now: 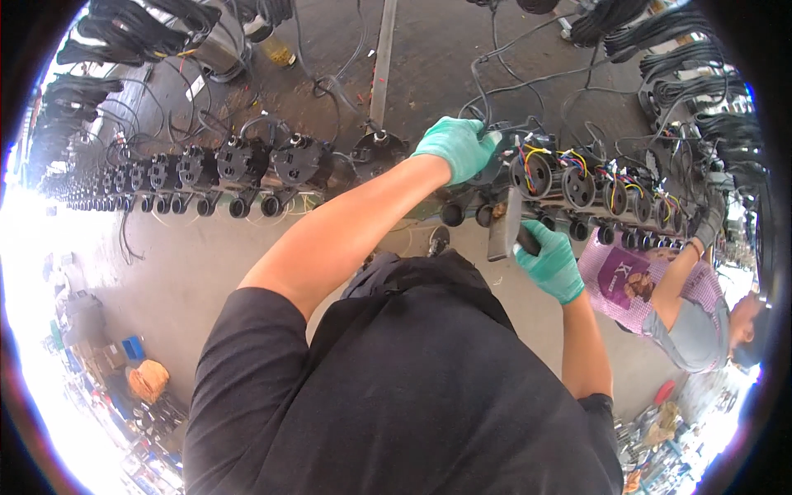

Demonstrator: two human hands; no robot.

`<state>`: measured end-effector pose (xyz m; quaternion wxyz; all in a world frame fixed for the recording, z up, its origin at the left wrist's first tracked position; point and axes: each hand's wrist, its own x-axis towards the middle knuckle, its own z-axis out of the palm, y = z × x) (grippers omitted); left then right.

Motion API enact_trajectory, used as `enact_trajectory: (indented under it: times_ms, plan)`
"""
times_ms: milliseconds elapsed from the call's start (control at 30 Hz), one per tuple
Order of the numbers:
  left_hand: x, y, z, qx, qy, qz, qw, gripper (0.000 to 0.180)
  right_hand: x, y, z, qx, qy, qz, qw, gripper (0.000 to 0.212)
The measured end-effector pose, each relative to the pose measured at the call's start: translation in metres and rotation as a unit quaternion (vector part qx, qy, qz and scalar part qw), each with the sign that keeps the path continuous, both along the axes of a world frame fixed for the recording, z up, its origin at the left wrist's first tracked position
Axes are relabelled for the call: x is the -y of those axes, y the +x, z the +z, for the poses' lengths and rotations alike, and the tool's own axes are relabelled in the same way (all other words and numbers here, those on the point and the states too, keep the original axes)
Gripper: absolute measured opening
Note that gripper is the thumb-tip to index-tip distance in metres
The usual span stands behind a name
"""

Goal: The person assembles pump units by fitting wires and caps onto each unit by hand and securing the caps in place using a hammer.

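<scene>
Along the near edge of the dark tabletop [429, 70], as the head view has it, a row of black cylindrical housings [301, 161] runs to either side of me; my left hand [458, 150], in a green glove, lies over a dark housing [491, 172] near the middle of that row, though I cannot tell whether its fingers are clamped on it or only laid against it; my right hand [551, 262] has its fingers wrapped around the handle of a hammer-like tool [505, 233], whose grey head stands between my hands.

With the tool so near, a careless swing could catch my left fingers; a glancing knock might mark the housing or nick the coloured wires [575, 159] just to the right; the loose cable loops could snag.

Stains mark the tabletop, and a pale strip [381, 70] crosses it; coiled black cables [124, 33] heap at the far corners; beyond the edge spreads a grey floor [190, 272]; a co-worker [697, 334] reaches toward the row at my right; a blue bin [133, 347] sits away to the left.
</scene>
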<state>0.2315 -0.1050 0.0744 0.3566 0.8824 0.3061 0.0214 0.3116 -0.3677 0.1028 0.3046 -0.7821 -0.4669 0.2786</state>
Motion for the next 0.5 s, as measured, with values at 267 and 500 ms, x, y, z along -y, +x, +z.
enact_trajectory:
  times_ms: [267,500]
  plan:
    - [-0.006,-0.005,-0.007,0.016,-0.012,-0.008,1.000,0.034,0.029,0.009,-0.019,-0.054,0.042,-0.102,0.992,0.032]
    - [-0.005,-0.009,-0.018,0.052,-0.003,-0.009,0.999,0.020,0.044,-0.009,-0.051,-0.154,0.004,-0.153,0.976,0.034]
